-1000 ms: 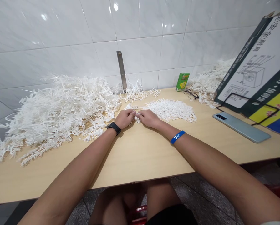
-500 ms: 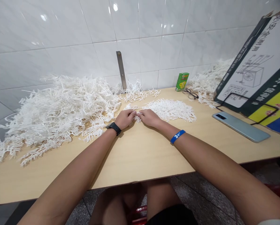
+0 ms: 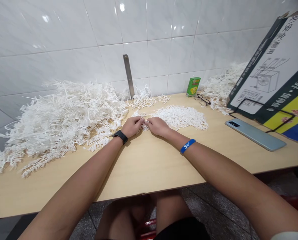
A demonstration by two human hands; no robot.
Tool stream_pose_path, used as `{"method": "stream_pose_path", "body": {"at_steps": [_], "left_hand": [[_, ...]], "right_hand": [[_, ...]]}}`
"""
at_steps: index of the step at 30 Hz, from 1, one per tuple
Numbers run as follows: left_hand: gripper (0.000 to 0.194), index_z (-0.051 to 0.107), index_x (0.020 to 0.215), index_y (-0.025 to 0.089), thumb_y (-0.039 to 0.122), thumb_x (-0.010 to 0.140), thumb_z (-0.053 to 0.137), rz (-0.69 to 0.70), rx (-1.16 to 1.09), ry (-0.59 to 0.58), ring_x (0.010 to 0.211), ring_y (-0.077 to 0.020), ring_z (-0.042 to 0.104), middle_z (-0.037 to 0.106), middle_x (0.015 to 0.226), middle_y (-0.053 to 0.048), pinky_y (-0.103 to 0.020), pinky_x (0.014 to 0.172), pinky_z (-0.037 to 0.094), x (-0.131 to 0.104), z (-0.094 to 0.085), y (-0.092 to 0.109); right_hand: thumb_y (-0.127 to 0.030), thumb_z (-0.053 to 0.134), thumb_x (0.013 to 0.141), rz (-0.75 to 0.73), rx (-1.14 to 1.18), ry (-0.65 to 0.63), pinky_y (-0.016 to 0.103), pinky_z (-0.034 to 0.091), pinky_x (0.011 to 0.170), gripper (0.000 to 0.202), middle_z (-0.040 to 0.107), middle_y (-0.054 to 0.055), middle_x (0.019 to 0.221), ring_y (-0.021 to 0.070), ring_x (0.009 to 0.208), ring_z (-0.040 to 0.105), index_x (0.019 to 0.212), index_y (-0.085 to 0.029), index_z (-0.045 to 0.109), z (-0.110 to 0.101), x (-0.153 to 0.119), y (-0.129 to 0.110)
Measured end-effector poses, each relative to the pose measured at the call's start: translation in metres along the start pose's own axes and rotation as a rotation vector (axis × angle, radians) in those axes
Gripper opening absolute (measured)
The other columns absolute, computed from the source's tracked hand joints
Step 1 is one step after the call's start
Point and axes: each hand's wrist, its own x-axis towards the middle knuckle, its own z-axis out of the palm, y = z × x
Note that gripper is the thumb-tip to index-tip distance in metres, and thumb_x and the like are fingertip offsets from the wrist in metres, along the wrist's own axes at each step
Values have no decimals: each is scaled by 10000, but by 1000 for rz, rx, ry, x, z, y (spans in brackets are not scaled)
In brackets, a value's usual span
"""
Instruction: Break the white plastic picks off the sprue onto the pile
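My left hand [image 3: 133, 126] and my right hand [image 3: 157, 125] meet over the table, thumbs and fingers pinched on a small white branched plastic piece [image 3: 145, 125]. Most of that piece is hidden by my fingers. Just beyond my right hand spreads a flat pile of small white pieces [image 3: 183, 116]. Left of my left hand rises a large tangled heap of white branched pieces [image 3: 71, 115]. A smaller clump of white strands [image 3: 142, 98] lies behind my hands near the wall.
A metal bracket [image 3: 129, 76] stands against the tiled wall. To the right are a green carton [image 3: 193, 87], glasses [image 3: 202, 99], another white heap [image 3: 222, 85], a phone [image 3: 255, 134], a black wire stand [image 3: 280, 129] and a large printed box [image 3: 268, 80]. The wooden table's [image 3: 149, 170] front edge is near my legs.
My hands stay pinched together in almost the same spot. The whole view has shifted very slightly; the piles look the same.
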Motion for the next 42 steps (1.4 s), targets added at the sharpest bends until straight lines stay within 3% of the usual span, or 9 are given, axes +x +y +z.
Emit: {"method": "stream_pose_path", "body": {"at_steps": [5, 12, 16, 23, 30, 36, 42], "left_hand": [[392, 478, 618, 168, 428, 905, 416, -6, -2, 3, 596, -125, 401, 443, 575, 22, -263, 580, 298, 0, 0, 0], [391, 453, 597, 174, 407, 909, 410, -18, 14, 22, 576, -127, 398, 444, 545, 20, -264, 562, 293, 0, 0, -2], [387, 464, 603, 175, 406, 908, 415, -19, 14, 26, 575, -127, 397, 447, 541, 20, -264, 561, 294, -1, 0, 0], [393, 496, 624, 168, 419, 914, 404, -4, 14, 18, 582, -126, 395, 434, 558, 20, -265, 572, 292, -1, 0, 3], [403, 524, 665, 165, 456, 908, 387, -18, -33, 7, 631, -142, 442, 514, 618, 0, -263, 600, 330, 0, 1, -1], [393, 490, 639, 173, 449, 903, 394, -29, -41, 12, 607, -141, 427, 499, 583, 5, -265, 592, 327, 1, 2, -4], [396, 473, 617, 177, 441, 903, 401, -19, -13, 47, 584, -134, 394, 436, 550, 15, -265, 567, 296, -1, 1, 0]], "right_hand": [[-363, 422, 950, -19, 49, 52, 255, 284, 598, 349, 692, 84, 822, 181, 736, 563, 787, -166, 660, 3, 1, 4], [-295, 429, 947, -243, 253, 40, 220, 320, 644, 320, 681, 41, 789, 139, 704, 539, 801, -150, 674, 3, -2, 3], [-321, 442, 938, -201, 184, -19, 234, 295, 602, 325, 671, 45, 757, 144, 665, 517, 776, -160, 672, 0, -3, 1], [-361, 430, 939, 1, 55, 69, 258, 270, 584, 338, 688, 84, 812, 176, 716, 548, 777, -173, 660, 1, -1, 3], [-353, 418, 931, -87, 241, 152, 246, 298, 597, 348, 682, 53, 777, 158, 697, 538, 767, -159, 655, 5, 0, 6], [-311, 418, 935, -272, 351, 86, 219, 343, 677, 323, 689, 38, 833, 143, 753, 559, 827, -155, 680, 1, -5, 2], [-363, 444, 920, -113, 164, -13, 245, 282, 583, 350, 656, 51, 724, 148, 642, 504, 739, -158, 661, -1, -3, 2]]}}
